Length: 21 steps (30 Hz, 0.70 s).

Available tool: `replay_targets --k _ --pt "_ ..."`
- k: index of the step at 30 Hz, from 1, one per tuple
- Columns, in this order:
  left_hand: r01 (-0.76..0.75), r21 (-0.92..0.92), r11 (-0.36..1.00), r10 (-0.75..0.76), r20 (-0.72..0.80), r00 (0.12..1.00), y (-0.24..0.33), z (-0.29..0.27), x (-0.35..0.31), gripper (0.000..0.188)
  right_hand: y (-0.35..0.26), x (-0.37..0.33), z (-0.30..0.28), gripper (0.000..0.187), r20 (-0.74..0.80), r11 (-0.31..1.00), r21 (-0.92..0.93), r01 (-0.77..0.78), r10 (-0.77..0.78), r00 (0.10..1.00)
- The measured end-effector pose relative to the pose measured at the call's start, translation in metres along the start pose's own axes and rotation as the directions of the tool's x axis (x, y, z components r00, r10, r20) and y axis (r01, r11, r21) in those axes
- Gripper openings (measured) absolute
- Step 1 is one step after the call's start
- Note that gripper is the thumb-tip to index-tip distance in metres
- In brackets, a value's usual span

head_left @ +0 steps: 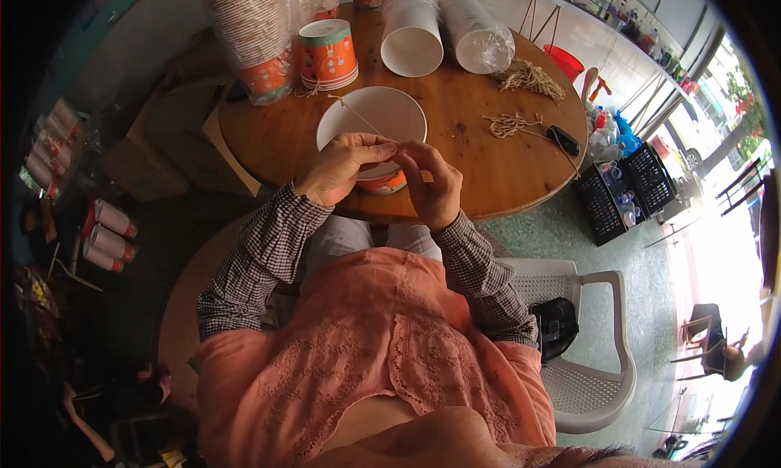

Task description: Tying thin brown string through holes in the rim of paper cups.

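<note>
In front of me on the table stands a white paper bucket (370,108) with an orange printed outside, its wide mouth facing up. My left hand (340,167) and my right hand (433,185) meet over its near rim, fingertips pinched together. Between them they hold a thin beige string (362,118); its loose end trails over the bucket's mouth to the far left. The exact spot where the fingertips grip the string is too small to make out.
Orange-and-green paper buckets (329,57) stand upside down at the back left, beside a tall bagged stack (250,37). White bucket stacks (412,49) lie at the back. String bundles (533,79) and a black-handled tool (563,140) rest on the round wooden table (480,171). A plastic chair (598,378) stands right.
</note>
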<state>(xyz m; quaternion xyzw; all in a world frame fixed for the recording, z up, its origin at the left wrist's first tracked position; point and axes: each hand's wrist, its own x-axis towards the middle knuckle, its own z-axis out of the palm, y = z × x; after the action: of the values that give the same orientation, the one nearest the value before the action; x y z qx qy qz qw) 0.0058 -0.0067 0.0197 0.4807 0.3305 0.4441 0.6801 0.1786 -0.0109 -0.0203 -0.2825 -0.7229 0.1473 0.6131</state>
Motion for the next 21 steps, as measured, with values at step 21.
replay_targets --k 21 --pt "-0.278 0.51 0.814 0.317 0.012 0.948 -0.007 0.016 0.001 0.017 0.0 0.001 -0.008 0.011 -0.049 0.997 -0.077 0.008 -0.011 0.999"
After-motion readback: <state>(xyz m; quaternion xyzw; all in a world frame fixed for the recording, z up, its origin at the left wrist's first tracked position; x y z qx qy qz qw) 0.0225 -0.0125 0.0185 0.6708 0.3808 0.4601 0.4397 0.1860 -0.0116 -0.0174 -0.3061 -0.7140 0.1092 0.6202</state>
